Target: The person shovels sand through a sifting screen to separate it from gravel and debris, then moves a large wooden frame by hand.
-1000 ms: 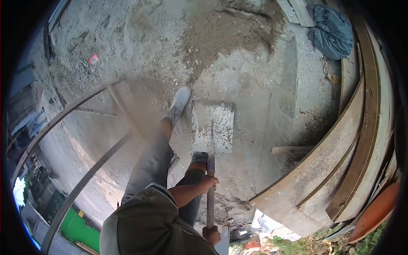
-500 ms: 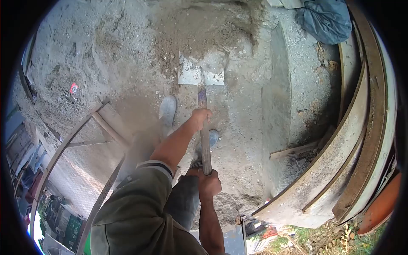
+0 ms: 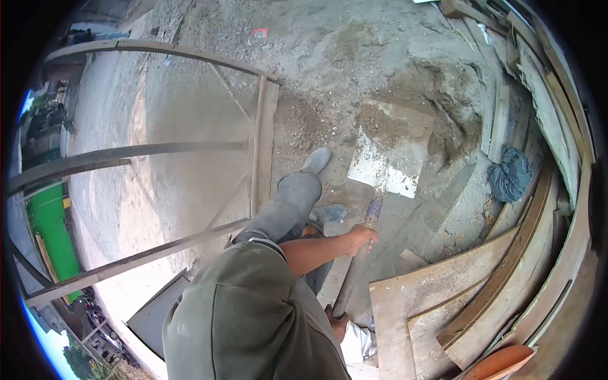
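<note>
A long-handled shovel point(image 3: 367, 159) with a flat metal blade is in front of me, slightly right of centre. Loose sandy soil point(image 3: 387, 126) lies on the far part of its blade, while the near part shows bare metal. My left hand point(image 3: 362, 240) is wrapped around the wooden shaft, below the purplish socket. Farther back, my right hand point(image 3: 337, 324) closes on the handle's rear end, partly hidden by my clothing. My two boots point(image 3: 316, 160) are on the ground left of the shaft.
A large wood-framed mesh screen point(image 3: 158, 114) stands at left, close to my legs. Curved boards point(image 3: 437, 285) lean along the right side, with a dark plastic bag point(image 3: 510, 175) near them. A dug hollow point(image 3: 459, 120) lies beyond the blade.
The view has turned, bringing more of the mesh screen in. The blade, earlier at the soil's edge, now looks larger and carries soil. Both hands keep hold of the shovel.
</note>
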Demonstrator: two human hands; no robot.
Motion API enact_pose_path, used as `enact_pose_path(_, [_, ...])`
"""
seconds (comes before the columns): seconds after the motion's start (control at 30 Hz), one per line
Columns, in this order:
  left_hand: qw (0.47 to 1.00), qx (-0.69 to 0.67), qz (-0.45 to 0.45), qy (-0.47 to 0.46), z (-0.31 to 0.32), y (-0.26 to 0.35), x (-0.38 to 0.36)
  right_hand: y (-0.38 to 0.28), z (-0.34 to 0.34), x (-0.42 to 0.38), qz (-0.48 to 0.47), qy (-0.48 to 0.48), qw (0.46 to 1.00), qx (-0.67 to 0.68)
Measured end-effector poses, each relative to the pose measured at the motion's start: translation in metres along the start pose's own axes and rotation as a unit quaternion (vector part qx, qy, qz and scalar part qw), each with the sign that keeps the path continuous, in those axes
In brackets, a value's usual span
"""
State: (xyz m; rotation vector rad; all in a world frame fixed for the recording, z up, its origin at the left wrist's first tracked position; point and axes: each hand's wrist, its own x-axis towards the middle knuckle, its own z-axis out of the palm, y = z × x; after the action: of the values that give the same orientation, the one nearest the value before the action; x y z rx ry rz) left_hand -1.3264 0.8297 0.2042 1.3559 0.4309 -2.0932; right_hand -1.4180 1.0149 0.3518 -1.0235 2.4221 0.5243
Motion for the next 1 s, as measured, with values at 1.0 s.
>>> enact_pose_path(1.0, [0.671, -0.221, 0.62, -0.342, -0.209, 0.221, -0.469, -0.227, -0.102, -0.189, -0.72, 0.419, 0.545, 0.096])
